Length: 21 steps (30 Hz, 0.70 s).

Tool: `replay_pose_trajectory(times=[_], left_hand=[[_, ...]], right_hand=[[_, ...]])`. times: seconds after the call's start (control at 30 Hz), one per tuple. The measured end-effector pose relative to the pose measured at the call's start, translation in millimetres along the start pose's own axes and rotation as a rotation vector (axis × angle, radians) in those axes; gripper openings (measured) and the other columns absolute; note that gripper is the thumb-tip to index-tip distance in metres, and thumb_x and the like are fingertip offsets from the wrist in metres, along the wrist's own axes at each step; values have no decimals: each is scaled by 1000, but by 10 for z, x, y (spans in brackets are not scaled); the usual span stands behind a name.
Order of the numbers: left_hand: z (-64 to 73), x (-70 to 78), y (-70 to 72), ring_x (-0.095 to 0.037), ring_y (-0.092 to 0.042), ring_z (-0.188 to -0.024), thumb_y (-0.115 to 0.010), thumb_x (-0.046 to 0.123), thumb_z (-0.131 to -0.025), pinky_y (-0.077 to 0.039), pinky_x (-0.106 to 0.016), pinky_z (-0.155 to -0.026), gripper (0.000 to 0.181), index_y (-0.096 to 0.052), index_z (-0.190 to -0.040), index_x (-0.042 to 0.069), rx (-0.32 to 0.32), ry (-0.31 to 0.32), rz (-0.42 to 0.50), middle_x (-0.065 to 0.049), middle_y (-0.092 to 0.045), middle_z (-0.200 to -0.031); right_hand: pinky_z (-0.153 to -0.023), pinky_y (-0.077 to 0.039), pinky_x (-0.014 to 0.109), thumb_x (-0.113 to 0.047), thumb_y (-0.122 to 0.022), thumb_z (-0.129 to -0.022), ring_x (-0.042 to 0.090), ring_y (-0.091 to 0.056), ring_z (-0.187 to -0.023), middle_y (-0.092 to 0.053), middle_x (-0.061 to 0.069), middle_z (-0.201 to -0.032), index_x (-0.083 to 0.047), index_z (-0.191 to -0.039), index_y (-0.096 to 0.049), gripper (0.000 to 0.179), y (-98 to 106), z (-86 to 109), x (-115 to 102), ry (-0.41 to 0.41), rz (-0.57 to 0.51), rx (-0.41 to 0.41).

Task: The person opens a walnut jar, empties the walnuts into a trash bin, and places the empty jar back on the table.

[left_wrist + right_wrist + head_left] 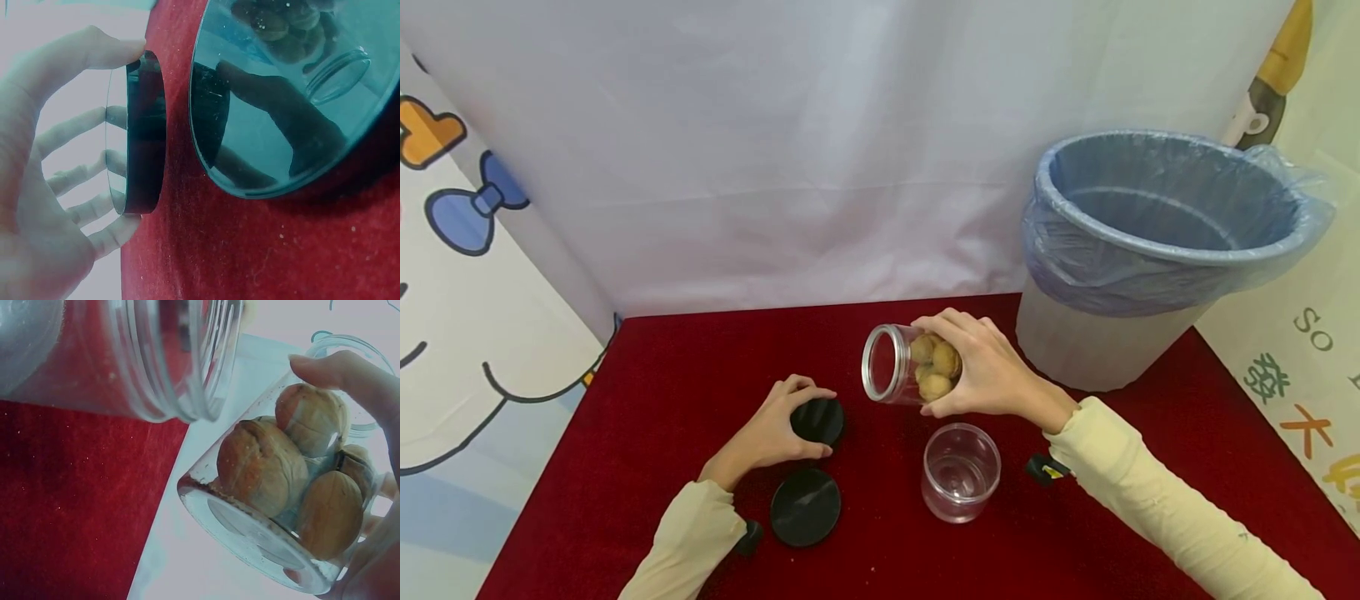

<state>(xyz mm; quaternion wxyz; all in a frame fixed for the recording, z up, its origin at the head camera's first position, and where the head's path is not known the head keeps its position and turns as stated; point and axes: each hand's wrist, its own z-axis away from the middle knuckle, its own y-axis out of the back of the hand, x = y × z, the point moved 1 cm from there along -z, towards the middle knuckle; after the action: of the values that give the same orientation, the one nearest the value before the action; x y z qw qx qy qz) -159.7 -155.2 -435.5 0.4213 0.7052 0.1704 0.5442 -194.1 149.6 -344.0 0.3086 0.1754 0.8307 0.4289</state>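
Observation:
My left hand [767, 432] grips a round black lid [817, 422] by its edge, thumb on one side and fingers on the other. In the left wrist view this lid [145, 134] stands beside a second, shiny black lid [250, 125], which lies on the red cloth. My right hand [988, 364] holds a clear jar [897, 393] tipped sideways, its uncovered mouth facing left. Several walnuts [259, 465] sit toward the bottom of that jar. Below the right hand, another clear jar [958, 487] stands upright and uncovered on the cloth, with nothing visible inside.
A large bin [1075, 333] lined with a blue plastic bag is at the back right. The red cloth [685, 375] covers the table and carries a few small crumbs. A white curtain [775, 167] hangs behind, with printed panels on both sides.

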Motion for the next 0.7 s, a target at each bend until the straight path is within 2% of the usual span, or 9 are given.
replay_pose_trajectory(times=[0.37, 0.7], left_hand=[[-28, -10, -32, -26, -36, -112, -83, 33, -66, -41, -46, -83, 70, -58, -129, 17, -13, 23, -36, -5, -43, -126], [-36, -9, -59, -26, -37, -110, -85, 31, -64, -42, -45, -82, 71, -58, -128, 15, 1, 35, -47, -8, -44, -123]], right_hand=[[-75, -34, 35, -44, -89, -44, 12, -51, -92, -55, -4, -108, -15, -125, -56, 92, 30, 16, 2, 5, 6, 8], [-76, -34, 37, -43, -90, -44, 10, -51, -92, -55, -4, -106, -14, -124, -56, 92, 46, 20, -7, 9, 10, 8]])
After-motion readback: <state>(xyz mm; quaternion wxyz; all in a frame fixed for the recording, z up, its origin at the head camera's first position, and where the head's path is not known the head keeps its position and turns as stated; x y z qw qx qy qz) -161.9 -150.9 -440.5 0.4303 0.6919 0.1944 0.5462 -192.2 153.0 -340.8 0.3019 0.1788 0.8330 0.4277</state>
